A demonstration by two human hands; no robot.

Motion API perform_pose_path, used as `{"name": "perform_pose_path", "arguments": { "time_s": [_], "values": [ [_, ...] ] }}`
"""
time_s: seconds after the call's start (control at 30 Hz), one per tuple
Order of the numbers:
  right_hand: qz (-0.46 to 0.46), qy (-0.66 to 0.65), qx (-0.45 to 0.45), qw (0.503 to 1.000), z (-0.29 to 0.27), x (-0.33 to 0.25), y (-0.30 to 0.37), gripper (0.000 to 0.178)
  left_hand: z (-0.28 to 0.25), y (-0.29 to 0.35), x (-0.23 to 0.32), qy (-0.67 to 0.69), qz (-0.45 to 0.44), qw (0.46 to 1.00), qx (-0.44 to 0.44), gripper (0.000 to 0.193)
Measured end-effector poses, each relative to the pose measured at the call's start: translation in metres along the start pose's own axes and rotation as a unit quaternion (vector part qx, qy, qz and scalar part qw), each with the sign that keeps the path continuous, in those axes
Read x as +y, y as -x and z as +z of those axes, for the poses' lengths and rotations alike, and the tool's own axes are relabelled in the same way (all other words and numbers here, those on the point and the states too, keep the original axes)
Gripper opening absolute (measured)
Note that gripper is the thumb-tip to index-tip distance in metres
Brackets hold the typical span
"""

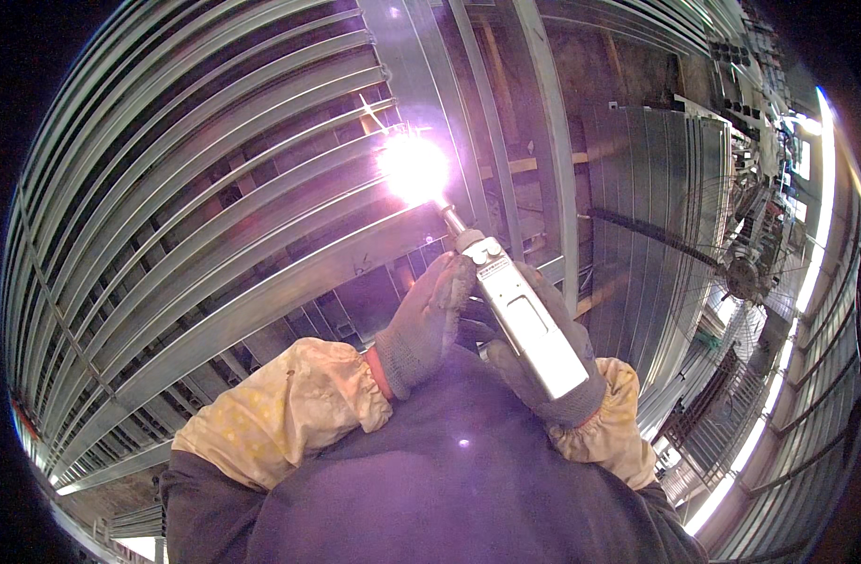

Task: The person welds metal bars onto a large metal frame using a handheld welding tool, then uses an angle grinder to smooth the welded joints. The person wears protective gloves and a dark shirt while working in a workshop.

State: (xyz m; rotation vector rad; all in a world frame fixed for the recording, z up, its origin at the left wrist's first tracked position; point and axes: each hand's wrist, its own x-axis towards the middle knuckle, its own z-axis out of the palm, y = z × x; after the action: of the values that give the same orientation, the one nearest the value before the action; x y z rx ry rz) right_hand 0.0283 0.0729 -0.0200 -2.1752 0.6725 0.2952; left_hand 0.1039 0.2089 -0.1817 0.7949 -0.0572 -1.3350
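Observation:
A silver handheld welding gun slants up and to the left, its narrow nozzle pointing at a metal frame. At the tip burns a bright white-violet glare, which hides the exact weld spot; a few sparks fly above it. My right hand, in a dark work glove, is wrapped round the gun's body. Near the gun's front end, my gloved left hand closes against its side, its fingertips partly hidden. The frame's long parallel metal bars meet a wide upright bar beside the glare.
Metal profiles lie stacked on the right. A wire-caged fan stands beyond them. Long bare bars run upward right of the weld. Tan sleeve covers sheathe my forearms.

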Motion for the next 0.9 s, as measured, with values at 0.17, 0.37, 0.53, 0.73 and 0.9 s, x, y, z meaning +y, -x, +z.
{"name": "perform_pose_path", "arguments": {
  "time_s": [0.17,0.37,0.53,0.73,0.9],
  "values": [
    [-0.070,0.044,0.034,0.996,0.005,0.011,0.001,0.081,0.006,0.000,0.026,-0.027,0.034,0.998,-0.042,0.042],
    [-0.033,-0.007,0.025,0.999,0.003,0.004,0.004,0.080,0.034,0.003,0.073,-0.145,0.056,0.988,-0.008,0.056],
    [-0.051,0.020,0.021,0.998,0.001,0.002,0.003,0.084,0.025,-0.001,0.067,-0.131,0.023,0.990,-0.044,0.051],
    [-0.023,0.031,0.018,0.999,0.000,-0.001,0.005,0.086,0.020,0.001,0.047,-0.113,0.017,0.993,-0.039,0.048],
    [-0.051,0.031,0.031,0.998,0.003,0.008,0.007,0.081,0.026,0.001,0.063,-0.015,-0.032,0.998,-0.044,0.043]
  ]
}}
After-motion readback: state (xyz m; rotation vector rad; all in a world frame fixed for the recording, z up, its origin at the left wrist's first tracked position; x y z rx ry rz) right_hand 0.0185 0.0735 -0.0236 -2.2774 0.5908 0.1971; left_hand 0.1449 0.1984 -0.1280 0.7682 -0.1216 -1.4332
